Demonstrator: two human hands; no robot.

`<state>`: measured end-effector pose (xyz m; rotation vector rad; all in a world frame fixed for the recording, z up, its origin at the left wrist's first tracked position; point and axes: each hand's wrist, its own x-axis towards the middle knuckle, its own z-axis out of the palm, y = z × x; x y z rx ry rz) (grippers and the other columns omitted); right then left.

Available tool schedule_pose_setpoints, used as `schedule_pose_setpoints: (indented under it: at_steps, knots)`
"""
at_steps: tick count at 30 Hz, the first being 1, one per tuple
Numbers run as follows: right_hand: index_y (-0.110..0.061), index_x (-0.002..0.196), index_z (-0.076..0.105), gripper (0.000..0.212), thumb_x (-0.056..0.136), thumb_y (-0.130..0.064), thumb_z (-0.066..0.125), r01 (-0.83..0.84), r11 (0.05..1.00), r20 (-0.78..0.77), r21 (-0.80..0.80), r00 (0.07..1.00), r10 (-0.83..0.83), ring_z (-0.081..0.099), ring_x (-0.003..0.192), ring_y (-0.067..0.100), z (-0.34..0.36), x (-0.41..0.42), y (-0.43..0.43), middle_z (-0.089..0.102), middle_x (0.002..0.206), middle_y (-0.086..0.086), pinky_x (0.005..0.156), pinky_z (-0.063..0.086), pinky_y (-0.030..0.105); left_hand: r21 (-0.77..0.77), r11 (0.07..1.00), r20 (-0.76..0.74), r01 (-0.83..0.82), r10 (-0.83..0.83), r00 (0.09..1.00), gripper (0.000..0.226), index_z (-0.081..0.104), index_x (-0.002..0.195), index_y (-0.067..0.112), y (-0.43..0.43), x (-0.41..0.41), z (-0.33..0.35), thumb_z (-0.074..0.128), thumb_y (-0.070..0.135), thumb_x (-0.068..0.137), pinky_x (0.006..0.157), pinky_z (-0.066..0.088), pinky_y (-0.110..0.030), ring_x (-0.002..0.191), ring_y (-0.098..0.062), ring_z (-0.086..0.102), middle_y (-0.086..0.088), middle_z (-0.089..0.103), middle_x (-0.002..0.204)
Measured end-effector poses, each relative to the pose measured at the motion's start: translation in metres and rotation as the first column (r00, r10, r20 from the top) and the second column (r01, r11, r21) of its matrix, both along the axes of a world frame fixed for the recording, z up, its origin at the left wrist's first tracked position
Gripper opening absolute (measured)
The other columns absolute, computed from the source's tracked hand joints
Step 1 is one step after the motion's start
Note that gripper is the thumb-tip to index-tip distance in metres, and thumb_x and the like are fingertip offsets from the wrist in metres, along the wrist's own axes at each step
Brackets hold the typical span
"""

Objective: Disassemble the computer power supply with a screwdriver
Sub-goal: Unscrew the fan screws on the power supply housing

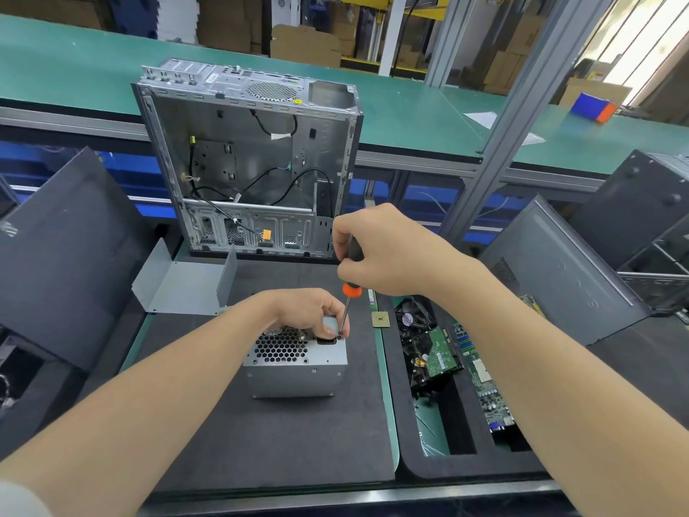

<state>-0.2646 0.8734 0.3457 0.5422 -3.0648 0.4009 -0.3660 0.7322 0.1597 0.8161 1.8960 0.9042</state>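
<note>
The power supply (294, 367) stands on the bench (261, 442) (near the open computer case (242, 154)), the left hand (309, 311) gripping its top corner, the right hand (387, 251) closed around the screwdriver (352, 272), tip at that corner.

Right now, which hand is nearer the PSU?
Left. The left hand holds the PSU top; the right hand is above it, gripping the screwdriver handle.

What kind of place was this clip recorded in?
Probably a computer teardown or recycling workshop: a stripped desktop case stands ahead, removed circuit boards lie in a foam tray, and cardboard boxes are stacked behind a green worktable.
</note>
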Motion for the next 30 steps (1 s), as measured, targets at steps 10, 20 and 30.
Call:
schedule_pose_setpoints:
  at_steps: [10, 20, 30]
  knots:
    - [-0.015, 0.089, 0.065, 0.003, 0.086, -0.016, 0.066, 0.002, 1.000, 0.001, 0.004, 1.000, -0.002, 0.063, 0.080, 0.019, -0.0049, -0.0013, 0.0017, 0.061, 0.070, -0.011, 0.062, 0.049, 0.032, 0.006, 1.000, 0.062, 0.010, -0.011, 0.998, 0.024, 0.077, 0.100, 0.020, 0.0002, -0.0013, 0.0017, 0.066, -0.001, 0.095, 0.084, 0.050, -0.030, 0.092, -0.013, 0.062, 0.008, 0.075, 0.103]
    - [-0.015, 0.089, 0.065, 0.003, 0.086, -0.016, 0.066, 0.004, 1.000, -0.008, 0.010, 1.000, -0.004, 0.061, 0.077, 0.016, -0.0050, -0.0016, 0.0018, 0.059, 0.071, -0.011, 0.055, 0.040, 0.026, -0.023, 1.000, 0.050, 0.010, -0.009, 0.999, 0.032, 0.078, 0.089, 0.029, 0.0006, -0.0031, -0.0008, 0.066, -0.001, 0.091, 0.079, 0.049, -0.029, 0.082, -0.009, 0.063, 0.007, 0.074, 0.093]
    - [-0.014, 0.089, 0.066, 0.004, 0.086, -0.016, 0.065, 0.010, 1.000, -0.027, -0.027, 1.000, -0.011, 0.060, 0.075, 0.013, -0.0074, -0.0018, 0.0021, 0.062, 0.071, -0.011, 0.055, 0.041, 0.025, -0.084, 0.996, 0.000, -0.001, 0.001, 1.000, 0.036, 0.076, 0.086, 0.032, 0.0021, -0.0037, 0.0002, 0.063, -0.001, 0.089, 0.075, 0.044, -0.026, 0.069, 0.001, 0.057, 0.021, 0.069, 0.082]
